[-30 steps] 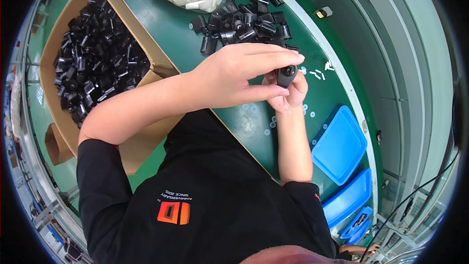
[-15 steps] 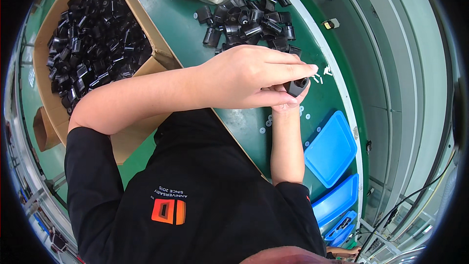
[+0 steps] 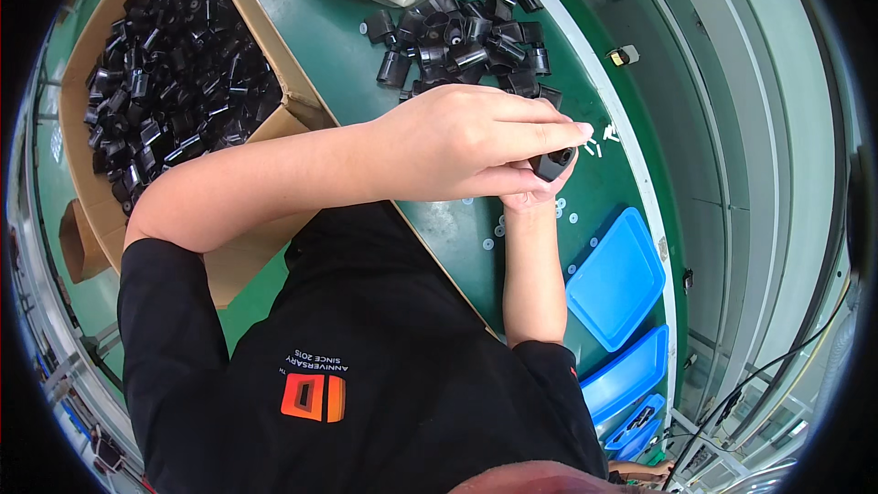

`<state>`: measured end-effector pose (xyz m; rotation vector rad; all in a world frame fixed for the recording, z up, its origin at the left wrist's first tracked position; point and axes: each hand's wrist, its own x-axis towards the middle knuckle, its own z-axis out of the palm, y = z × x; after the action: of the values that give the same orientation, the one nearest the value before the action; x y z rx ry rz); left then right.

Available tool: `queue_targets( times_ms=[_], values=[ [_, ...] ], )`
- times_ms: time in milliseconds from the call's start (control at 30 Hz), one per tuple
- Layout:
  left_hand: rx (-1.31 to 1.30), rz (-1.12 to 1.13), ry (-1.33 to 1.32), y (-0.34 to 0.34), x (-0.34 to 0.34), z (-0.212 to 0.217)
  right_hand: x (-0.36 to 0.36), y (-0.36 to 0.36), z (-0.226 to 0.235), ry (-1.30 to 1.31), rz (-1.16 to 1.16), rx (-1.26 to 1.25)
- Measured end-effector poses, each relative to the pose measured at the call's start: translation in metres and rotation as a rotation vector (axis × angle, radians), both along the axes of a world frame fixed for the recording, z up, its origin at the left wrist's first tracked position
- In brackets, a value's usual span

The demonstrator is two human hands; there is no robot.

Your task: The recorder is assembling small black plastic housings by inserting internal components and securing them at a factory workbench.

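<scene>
1. The left hand point(image 3: 462, 142) covers the right hand point(image 3: 529, 194); both pinch one black part point(image 3: 553, 163) above the counter point(image 3: 347, 46).
2. The loose pile point(image 3: 466, 37) and box point(image 3: 274, 64) lie within easy reach.

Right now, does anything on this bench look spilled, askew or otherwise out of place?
Nothing alarming. Small white washers lie scattered loose on the green bench below both hands, and black plastic parts sit in an unsorted heap beyond them. The cardboard box looks intact.
</scene>
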<state>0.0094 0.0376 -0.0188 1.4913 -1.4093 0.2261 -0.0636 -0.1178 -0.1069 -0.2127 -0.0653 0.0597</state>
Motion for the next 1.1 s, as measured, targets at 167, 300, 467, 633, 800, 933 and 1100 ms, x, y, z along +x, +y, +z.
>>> queue_targets(
  times_ms=[167, 300, 467, 633, 800, 933, 1100],
  values=[
    [0.014, 0.015, -0.007, 0.0, 0.0, -0.003, 0.004, 0.0, -0.011, -0.09, 0.051, 0.02],
    [0.011, 0.005, -0.003, -0.001, 0.0, -0.005, 0.003, 0.0, -0.012, 0.019, -0.053, -0.005],
    [0.015, 0.019, -0.017, 0.0, 0.002, -0.005, 0.003, -0.001, -0.006, 0.023, 0.007, 0.048],
    [0.054, -0.002, -0.023, -0.001, 0.006, -0.005, 0.001, 0.007, 0.014, 0.084, -0.116, -0.061],
    [0.056, -0.021, 0.005, 0.003, 0.013, -0.006, 0.009, 0.006, 0.037, -0.109, -0.169, -0.447],
    [0.002, 0.078, -0.067, 0.004, 0.022, -0.003, 0.004, -0.009, 0.039, -0.136, -0.716, -1.286],
    [0.089, 0.086, -0.192, 0.004, 0.024, -0.008, -0.003, 0.005, 0.064, -0.002, -0.283, -0.756]
  ],
)
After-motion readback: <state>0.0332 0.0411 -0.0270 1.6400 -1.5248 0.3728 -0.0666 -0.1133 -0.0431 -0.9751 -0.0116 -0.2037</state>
